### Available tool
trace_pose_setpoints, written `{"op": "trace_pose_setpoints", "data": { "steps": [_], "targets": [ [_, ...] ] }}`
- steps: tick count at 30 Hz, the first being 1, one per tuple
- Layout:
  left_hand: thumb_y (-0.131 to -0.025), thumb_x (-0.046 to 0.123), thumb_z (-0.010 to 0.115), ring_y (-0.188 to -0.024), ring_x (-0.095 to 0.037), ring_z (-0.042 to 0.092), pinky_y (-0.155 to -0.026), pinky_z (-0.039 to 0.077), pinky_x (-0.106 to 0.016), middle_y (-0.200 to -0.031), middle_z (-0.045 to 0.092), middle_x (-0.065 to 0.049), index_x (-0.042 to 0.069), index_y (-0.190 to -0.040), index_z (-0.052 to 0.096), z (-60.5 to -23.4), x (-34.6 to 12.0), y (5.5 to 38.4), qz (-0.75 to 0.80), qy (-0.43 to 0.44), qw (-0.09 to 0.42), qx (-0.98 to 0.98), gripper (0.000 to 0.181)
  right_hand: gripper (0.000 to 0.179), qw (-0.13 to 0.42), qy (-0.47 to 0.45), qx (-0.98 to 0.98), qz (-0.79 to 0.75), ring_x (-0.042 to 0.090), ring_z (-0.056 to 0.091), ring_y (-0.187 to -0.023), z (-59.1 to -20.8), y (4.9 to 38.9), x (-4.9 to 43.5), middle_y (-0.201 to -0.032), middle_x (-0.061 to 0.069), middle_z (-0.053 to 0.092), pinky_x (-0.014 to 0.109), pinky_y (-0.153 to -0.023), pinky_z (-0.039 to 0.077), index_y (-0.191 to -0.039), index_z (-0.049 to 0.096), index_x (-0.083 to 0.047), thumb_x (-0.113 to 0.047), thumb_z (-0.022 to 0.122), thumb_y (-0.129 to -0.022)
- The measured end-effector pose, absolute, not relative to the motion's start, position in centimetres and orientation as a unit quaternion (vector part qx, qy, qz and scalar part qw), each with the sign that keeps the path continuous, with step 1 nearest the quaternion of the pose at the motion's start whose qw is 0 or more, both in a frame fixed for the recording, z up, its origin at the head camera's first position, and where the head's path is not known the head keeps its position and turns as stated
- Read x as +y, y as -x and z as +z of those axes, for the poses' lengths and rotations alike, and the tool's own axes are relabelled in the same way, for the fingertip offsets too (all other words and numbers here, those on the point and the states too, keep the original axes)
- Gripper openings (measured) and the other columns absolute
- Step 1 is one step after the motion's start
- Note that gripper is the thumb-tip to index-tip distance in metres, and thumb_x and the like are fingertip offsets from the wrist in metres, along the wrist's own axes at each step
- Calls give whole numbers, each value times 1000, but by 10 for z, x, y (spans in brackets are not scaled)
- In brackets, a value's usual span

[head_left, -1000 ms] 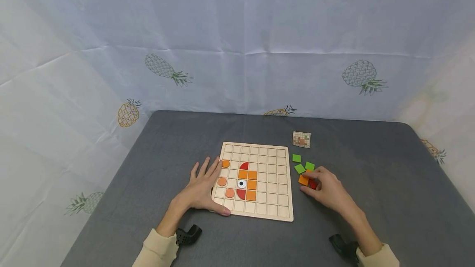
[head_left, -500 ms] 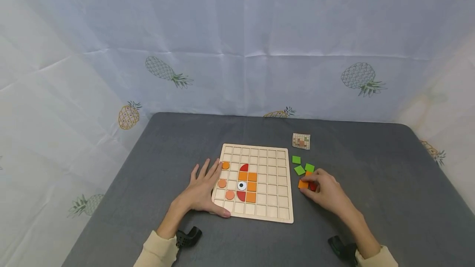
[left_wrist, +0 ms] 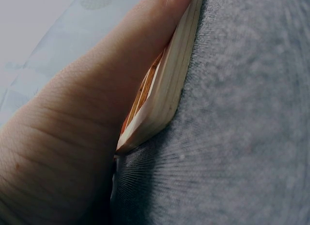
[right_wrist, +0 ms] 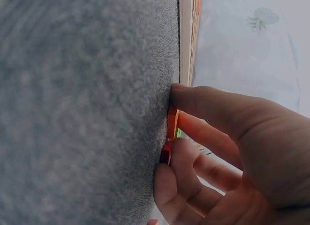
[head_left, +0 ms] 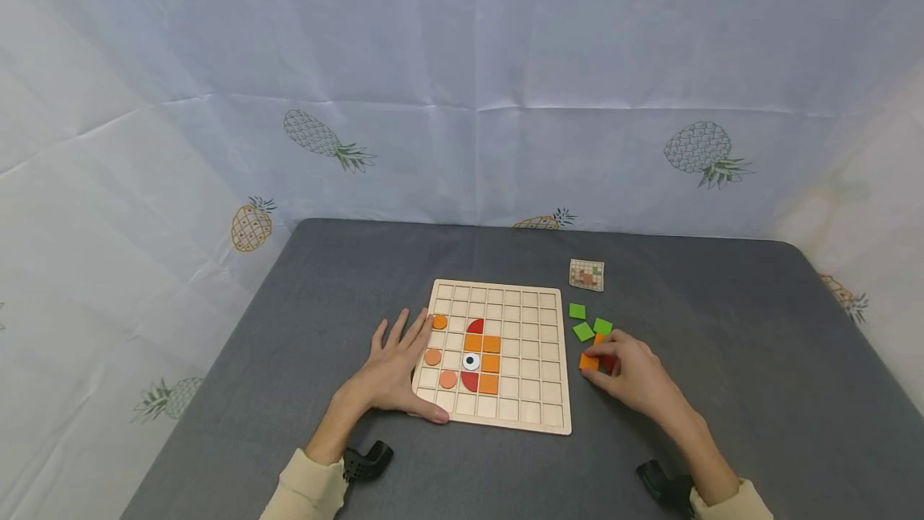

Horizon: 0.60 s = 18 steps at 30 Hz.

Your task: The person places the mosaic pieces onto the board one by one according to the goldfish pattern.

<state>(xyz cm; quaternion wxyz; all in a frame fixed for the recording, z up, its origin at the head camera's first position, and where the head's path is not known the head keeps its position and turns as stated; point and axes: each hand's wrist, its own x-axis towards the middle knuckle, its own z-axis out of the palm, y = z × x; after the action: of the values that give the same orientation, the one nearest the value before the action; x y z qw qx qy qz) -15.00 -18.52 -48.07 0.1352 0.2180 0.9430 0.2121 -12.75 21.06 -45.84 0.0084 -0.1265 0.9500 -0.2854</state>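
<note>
My left hand lies with fingers spread along the left edge of a wooden grid board, its thumb at the front edge. On the board sit a row of orange squares, red quarter-circles, a round eye piece and orange discs. Right of the board, my right hand pinches an orange square tile between thumb and index finger, low at the tabletop. In the right wrist view, a red piece lies by the other fingers, which partly cover it.
Green square tiles lie just beyond my right hand, with another orange tile beside them. Farther back is a small pattern card. A pineapple-print cloth hangs behind the grey table.
My right thumb and index finger have closed in on the orange square tile, which has shifted slightly toward me. The left hand and board stay put. The head view has tilted slightly.
</note>
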Motion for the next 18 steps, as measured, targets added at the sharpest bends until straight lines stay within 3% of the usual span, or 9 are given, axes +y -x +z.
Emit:
{"op": "trace_pose_setpoints", "data": {
  "steps": [9, 18],
  "targets": [
    [-63, 69, 93, -169, -54, -1, -129, -2, -78, -184, 4, -21, 1, -174, 9, -481, -185, 150, 211, -218, 135, 943, 154, 28, 26, 134, 949, -284, 6, 47, -69, -459, 129, 211, -95, 4, 67, 23, -59, 42, -110, 84, -3, -19, 91, -88],
    [-63, 69, 93, -169, -53, -2, -129, -2, -78, -184, 4, -20, 2, -174, 9, -482, -185, 151, 209, -215, 134, 945, 155, 26, 22, 168, 944, -283, 7, 47, -75, -459, 128, 208, -95, 4, 67, 23, -62, 42, -115, 83, -1, -10, 87, -91]
  ]
}}
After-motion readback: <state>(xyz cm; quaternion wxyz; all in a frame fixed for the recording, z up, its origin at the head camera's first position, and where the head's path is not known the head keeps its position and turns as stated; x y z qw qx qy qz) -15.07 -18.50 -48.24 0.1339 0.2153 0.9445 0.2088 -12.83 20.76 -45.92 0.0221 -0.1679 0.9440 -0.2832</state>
